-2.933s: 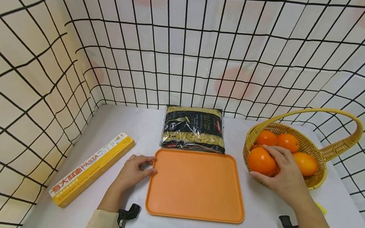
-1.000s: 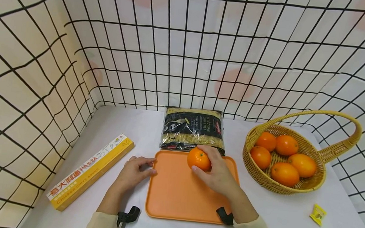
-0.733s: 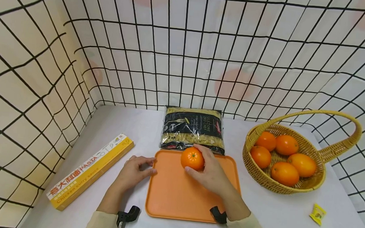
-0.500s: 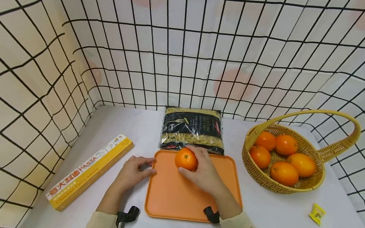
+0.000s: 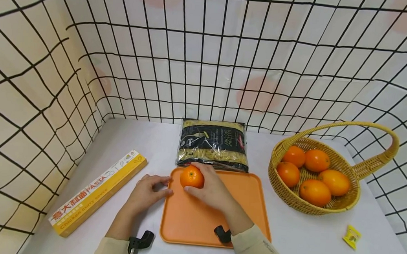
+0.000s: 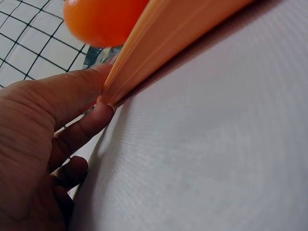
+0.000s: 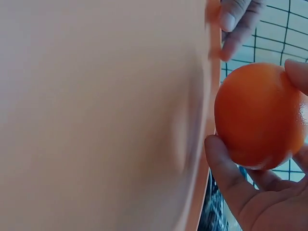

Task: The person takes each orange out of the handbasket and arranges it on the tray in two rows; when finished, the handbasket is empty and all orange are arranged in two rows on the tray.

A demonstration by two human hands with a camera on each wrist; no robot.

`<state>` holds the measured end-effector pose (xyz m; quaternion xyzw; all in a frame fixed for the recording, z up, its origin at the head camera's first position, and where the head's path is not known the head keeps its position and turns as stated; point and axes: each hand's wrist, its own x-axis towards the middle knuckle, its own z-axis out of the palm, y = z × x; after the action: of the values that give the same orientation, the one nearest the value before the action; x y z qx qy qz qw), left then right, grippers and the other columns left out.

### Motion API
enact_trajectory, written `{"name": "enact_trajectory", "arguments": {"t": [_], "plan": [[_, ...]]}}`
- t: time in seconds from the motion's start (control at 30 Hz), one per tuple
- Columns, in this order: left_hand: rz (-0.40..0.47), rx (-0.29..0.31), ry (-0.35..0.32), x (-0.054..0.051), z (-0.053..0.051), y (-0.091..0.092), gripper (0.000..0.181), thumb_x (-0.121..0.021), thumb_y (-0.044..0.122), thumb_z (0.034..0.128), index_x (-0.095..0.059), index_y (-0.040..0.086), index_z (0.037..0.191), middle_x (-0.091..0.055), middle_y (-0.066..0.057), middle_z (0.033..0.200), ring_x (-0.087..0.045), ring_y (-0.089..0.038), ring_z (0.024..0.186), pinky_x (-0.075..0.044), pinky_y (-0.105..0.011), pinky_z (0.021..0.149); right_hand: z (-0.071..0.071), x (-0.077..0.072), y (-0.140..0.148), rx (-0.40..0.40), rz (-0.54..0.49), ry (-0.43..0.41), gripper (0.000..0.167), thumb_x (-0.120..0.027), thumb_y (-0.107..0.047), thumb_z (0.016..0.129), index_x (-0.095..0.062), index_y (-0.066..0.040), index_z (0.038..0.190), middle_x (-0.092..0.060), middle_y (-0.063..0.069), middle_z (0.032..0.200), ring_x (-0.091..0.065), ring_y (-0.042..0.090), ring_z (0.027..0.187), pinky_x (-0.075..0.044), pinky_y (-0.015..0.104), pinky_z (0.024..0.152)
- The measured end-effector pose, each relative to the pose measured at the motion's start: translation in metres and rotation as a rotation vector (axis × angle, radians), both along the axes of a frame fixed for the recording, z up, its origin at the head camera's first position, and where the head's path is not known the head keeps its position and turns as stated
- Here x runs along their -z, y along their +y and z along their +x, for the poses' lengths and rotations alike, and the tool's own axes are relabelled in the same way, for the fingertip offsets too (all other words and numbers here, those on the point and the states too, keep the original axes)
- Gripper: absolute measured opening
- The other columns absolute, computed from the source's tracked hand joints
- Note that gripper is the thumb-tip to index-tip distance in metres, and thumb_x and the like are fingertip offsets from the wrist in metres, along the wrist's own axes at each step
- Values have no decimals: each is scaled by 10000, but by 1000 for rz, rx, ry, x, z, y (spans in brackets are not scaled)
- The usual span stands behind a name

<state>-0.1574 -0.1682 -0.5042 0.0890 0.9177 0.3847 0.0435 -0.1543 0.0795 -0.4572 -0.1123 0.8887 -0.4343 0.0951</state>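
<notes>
Right grip (image 5: 210, 187) holds an orange (image 5: 190, 176); black grid (image 5: 203, 33) borders the white table (image 5: 310, 240).

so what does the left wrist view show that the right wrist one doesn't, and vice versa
Only the left wrist view: a broad stretch of white tablecloth. Only the right wrist view: the right hand, holding the orange fruit. Both: that orange fruit, the left hand at the edge of the orange tray, a sliver of the dark packet, and the black wire mesh.
</notes>
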Motion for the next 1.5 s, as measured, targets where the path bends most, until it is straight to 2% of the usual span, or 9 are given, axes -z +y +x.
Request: {"name": "enact_trajectory", "arguments": {"t": [0.4, 0.7, 0.9, 1.07, 1.5], "plan": [[18, -26, -58, -2, 0, 0, 378, -854, 364, 822, -750, 257, 1169, -694, 123, 985, -474, -133, 906, -369, -319, 804, -14, 2, -24, -33, 33, 3, 762, -796, -401, 880, -431, -246, 1532, -502, 109, 1479, -618, 301, 1175, -519, 517, 991], [33, -42, -86, -1, -1, -1, 304, -874, 359, 800, -759, 252, 1060, -637, 66, 916, -464, -154, 848, -359, -308, 746, -20, 4, -29, -20, 24, 4, 747, -786, -407, 888, -434, -256, 1529, -485, 141, 1404, -617, 313, 1113, -525, 535, 971], [55, -8, -99, -1, -1, -4, 270, -886, 359, 784, -765, 277, 1012, -651, 86, 906, -488, -149, 876, -373, -320, 796, -23, 6, -32, -18, 30, 6, 735, -777, -419, 896, -428, -257, 1523, -482, 149, 1404, -623, 312, 1093, -531, 526, 961], [55, 18, -112, 0, -1, -7, 252, -892, 375, 775, -768, 305, 983, -644, 101, 863, -484, -150, 867, -354, -317, 777, -25, 8, -34, -22, 40, 9, 739, -781, -424, 892, -432, -236, 1516, -478, 144, 1433, -621, 302, 1107, -529, 517, 974], [74, 40, -142, -2, 0, -8, 235, -895, 404, 764, -774, 333, 952, -635, 94, 850, -487, -152, 884, -357, -321, 780, -26, 7, -37, -35, 27, -16, 772, -786, -439, 885, -421, -212, 1527, -484, 151, 1431, -616, 287, 1099, -525, 496, 975]]}}
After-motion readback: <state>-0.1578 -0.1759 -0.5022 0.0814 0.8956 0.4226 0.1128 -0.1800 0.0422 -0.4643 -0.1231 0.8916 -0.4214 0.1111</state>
